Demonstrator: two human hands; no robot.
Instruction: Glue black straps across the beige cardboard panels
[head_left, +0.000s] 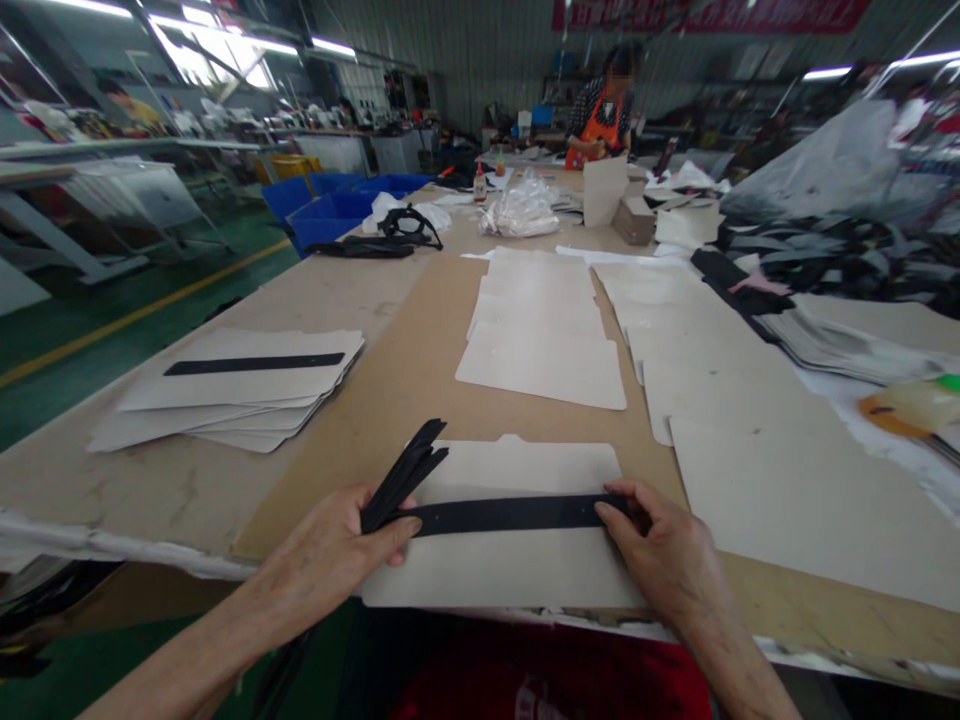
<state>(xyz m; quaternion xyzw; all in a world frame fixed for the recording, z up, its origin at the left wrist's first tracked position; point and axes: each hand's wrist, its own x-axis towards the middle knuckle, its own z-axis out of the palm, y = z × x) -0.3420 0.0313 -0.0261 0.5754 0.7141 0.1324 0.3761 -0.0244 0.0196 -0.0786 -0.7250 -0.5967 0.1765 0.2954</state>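
A grey card panel lies at the near edge of the table. A black strip stretches across it. My left hand is closed around a bundle of black strips that fans up and away, and its thumb presses the left end of the laid strip. My right hand presses the strip's right end with its fingertips, fingers bent down on it.
A finished stack of panels with a black strip sits to the left. More bare panels lie ahead and overlapping ones to the right. Blue bins, plastic bags and a person in an orange apron are at the far end.
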